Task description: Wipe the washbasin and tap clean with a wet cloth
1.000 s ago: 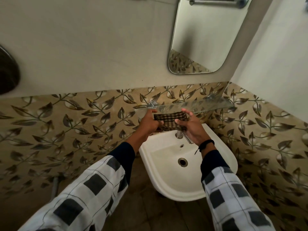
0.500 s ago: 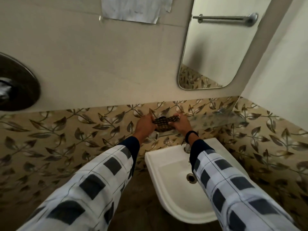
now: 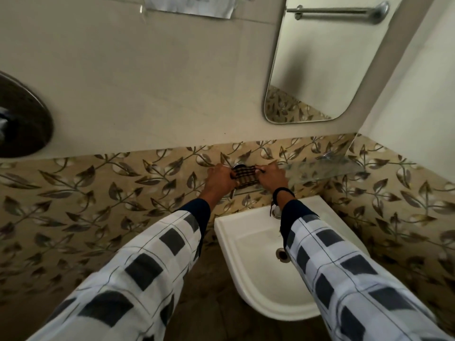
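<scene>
While both arms are reaching forward over the basin, this is how things are standing in the head view.

Left hand: the left hand [image 3: 219, 180] is curling shut around the left end of the cloth, knuckles toward the camera.

Right hand: the right hand [image 3: 272, 177] is gripping the right end of the same cloth, fingers closed, with a dark wristband [image 3: 283, 193] sitting at the wrist and a thread hanging from it.

Cloth: the checked cloth [image 3: 244, 177] is being held bunched between the two hands, up against the leaf-patterned tiles [image 3: 98, 193] and at the left end of the glass shelf [image 3: 325, 168]; whether it is pressing on the shelf I cannot tell.

Washbasin: the white washbasin [image 3: 248, 262] is sitting below the hands, apart from the cloth, its drain [image 3: 282, 254] showing just beside the right sleeve [image 3: 344, 274].

Tap: the tap [image 3: 276, 212] is mostly hiding behind the right wrist, only a bit of metal showing.

Wall: a mirror [image 3: 327, 62] is hanging above the shelf, with a metal rail [image 3: 337, 10] showing in it.

Sleeves: the left sleeve [image 3: 128, 271] is showing white with dark squares, like the right.
</scene>
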Motion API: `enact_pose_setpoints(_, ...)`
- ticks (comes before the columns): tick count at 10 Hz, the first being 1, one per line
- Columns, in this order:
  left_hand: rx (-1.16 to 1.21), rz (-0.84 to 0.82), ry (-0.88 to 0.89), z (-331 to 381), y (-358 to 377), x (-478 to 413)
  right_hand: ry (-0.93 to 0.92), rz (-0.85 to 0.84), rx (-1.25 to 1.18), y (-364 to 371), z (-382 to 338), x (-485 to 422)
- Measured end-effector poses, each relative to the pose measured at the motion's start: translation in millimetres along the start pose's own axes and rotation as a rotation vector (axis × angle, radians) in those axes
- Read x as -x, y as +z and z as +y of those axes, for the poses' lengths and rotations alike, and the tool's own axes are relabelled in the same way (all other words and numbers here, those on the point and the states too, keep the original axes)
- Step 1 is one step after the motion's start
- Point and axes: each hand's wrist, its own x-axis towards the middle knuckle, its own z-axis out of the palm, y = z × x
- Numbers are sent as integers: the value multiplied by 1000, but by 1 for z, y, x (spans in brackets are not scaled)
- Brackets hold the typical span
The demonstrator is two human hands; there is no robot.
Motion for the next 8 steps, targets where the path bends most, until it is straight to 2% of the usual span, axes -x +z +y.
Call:
enact_pose_setpoints(1, 18, -13, -19, -1, -1, 3, -16, -3, 21, -2, 1, 3)
enact_pose_setpoints(3, 135, 87, -63, -9, -19, 18, -23, 184, 44, -5, 5, 25)
enact_pose_setpoints(4, 116, 73, -126, -13, -32, 31, -24, 202, 9, -10, -3, 37)
enact_pose_setpoints(6, 114, 149, -157, -26, -75, 61, -36, 196, -136, -32, -36, 55)
enact_pose_setpoints(8, -44, 260, -104, -29, -147, 85, -244, 107, -33, -47, -84, 73)
